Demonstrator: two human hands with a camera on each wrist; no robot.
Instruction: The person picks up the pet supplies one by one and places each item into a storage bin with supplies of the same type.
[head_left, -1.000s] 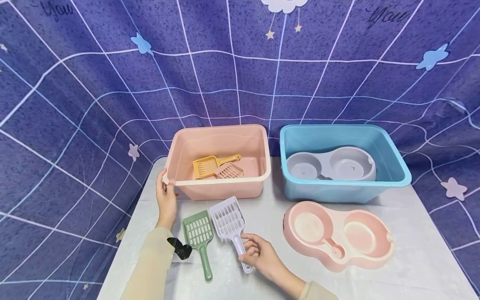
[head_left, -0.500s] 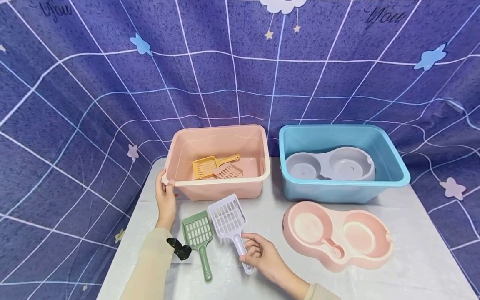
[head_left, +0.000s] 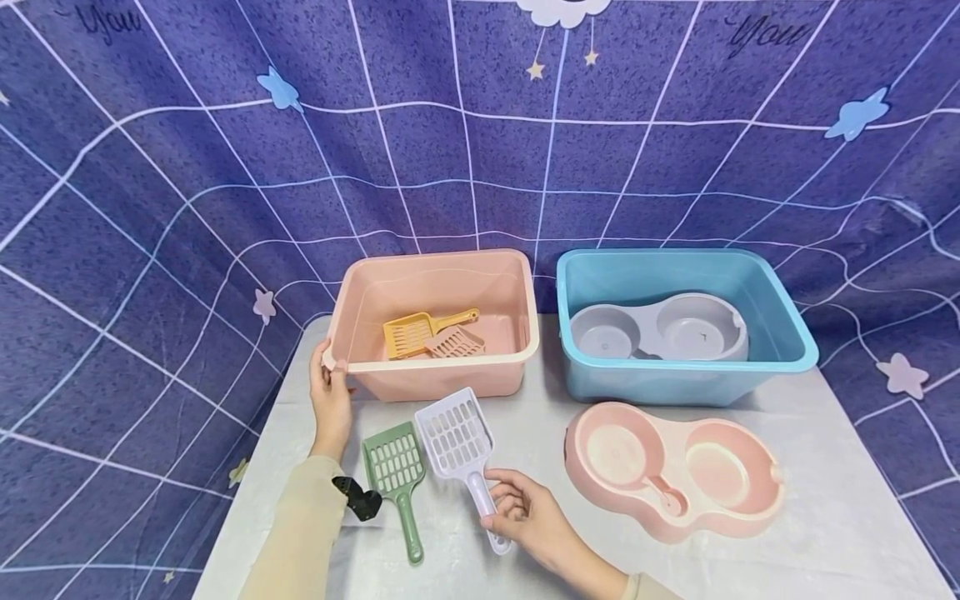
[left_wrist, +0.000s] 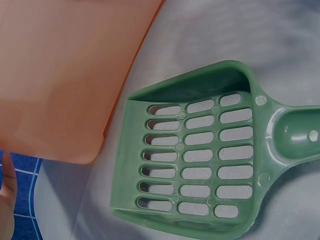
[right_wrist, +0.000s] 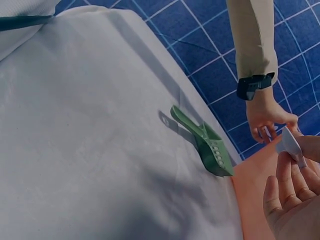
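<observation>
My right hand pinches the handle of a lilac litter scoop between thumb and fingers; the slotted head points toward the pink bin. In the right wrist view only the pale handle end of that scoop shows. My left hand grips the front left corner of the pink bin, thumb over the rim. A green litter scoop lies on the table beside my left forearm, and it fills much of the left wrist view. Inside the pink bin lie a yellow scoop and a pink scoop.
A blue bin stands right of the pink one, with a grey double pet bowl inside. A pink double pet bowl sits on the white table in front of it. Behind hangs a blue curtain.
The lilac scoop in my right hand looks slightly larger, its handle end shifted a little right and toward me. My left hand stays at the bin's corner.
</observation>
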